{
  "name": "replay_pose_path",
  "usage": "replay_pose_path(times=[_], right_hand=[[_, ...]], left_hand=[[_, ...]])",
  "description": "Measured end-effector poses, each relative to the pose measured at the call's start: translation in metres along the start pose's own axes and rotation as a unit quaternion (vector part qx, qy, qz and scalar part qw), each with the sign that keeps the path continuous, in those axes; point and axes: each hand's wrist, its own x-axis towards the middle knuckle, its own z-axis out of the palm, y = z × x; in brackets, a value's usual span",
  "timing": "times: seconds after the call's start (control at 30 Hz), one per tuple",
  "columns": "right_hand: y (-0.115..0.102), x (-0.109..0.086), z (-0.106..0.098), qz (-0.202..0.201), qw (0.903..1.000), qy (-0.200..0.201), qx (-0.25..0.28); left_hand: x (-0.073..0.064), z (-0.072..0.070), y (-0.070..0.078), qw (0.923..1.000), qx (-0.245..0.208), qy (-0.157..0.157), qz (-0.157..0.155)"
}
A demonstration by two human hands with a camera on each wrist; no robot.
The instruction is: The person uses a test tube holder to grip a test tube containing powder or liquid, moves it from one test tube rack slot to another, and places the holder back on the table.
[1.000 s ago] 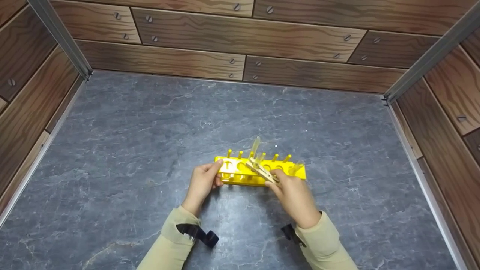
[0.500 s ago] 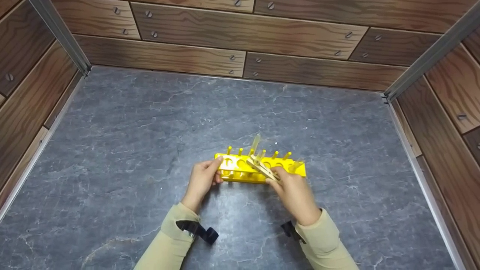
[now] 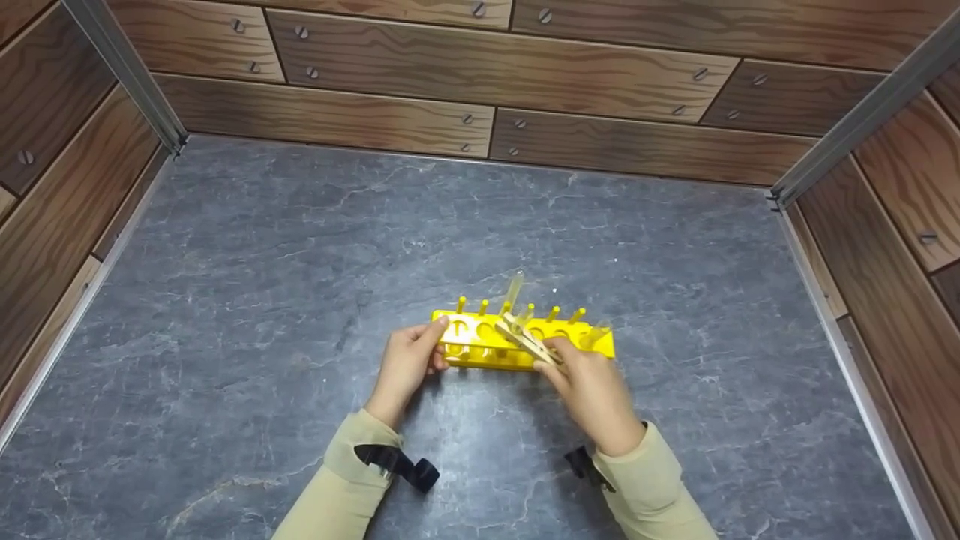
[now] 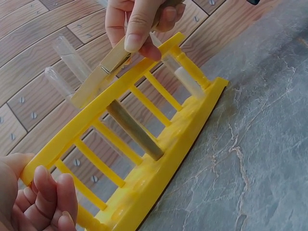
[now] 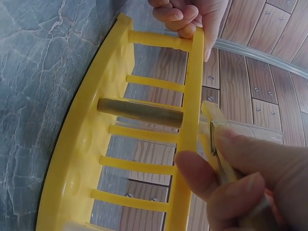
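Observation:
A yellow test tube rack stands upright on the grey surface. My left hand pinches the left end of its top plate between thumb and fingers. My right hand grips a wooden test tube holder, which slants over the middle of the rack. The holder's jaws are at a test tube with olive-brown contents, seated in the rack. Clear upper parts of two tubes rise above the top plate in the left wrist view. A tube with white contents stands at the rack's right end.
Wood-patterned panels enclose the back and both sides, joined by metal corner posts. The grey marbled surface extends around the rack. Small white specks lie behind it. Black straps cross both sleeves.

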Motion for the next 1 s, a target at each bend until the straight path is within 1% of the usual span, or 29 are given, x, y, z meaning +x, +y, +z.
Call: replay_pose_path(times=[0.1, 0.27, 0.53, 0.7, 0.8, 0.9, 1.0], right_hand=[[0.000, 0.000, -0.001, -0.004, 1.0000, 0.005, 0.000], [-0.001, -0.001, -0.002, -0.009, 0.9999, 0.011, -0.005], [-0.002, -0.001, -0.005, -0.002, 0.9999, 0.015, -0.001], [-0.003, -0.002, -0.008, -0.005, 0.9998, 0.020, -0.003], [-0.003, -0.003, -0.009, -0.014, 0.9995, 0.029, -0.003], [-0.004, -0.004, -0.010, -0.018, 0.9993, 0.034, 0.000], [-0.004, -0.004, -0.012, -0.014, 0.9993, 0.033, 0.004]], left_hand=[[0.000, 0.000, 0.001, 1.0000, 0.001, -0.003, -0.002], [0.000, 0.001, -0.001, 1.0000, 0.004, 0.004, -0.002], [-0.001, 0.001, -0.002, 0.9996, 0.014, 0.015, 0.018], [-0.001, 0.001, -0.002, 0.9998, 0.011, 0.013, 0.012], [-0.001, 0.001, -0.001, 0.9999, 0.003, 0.009, 0.003], [-0.002, 0.001, 0.002, 1.0000, 0.000, 0.005, -0.003], [-0.009, 0.001, 0.012, 1.0000, -0.004, 0.006, -0.006]])
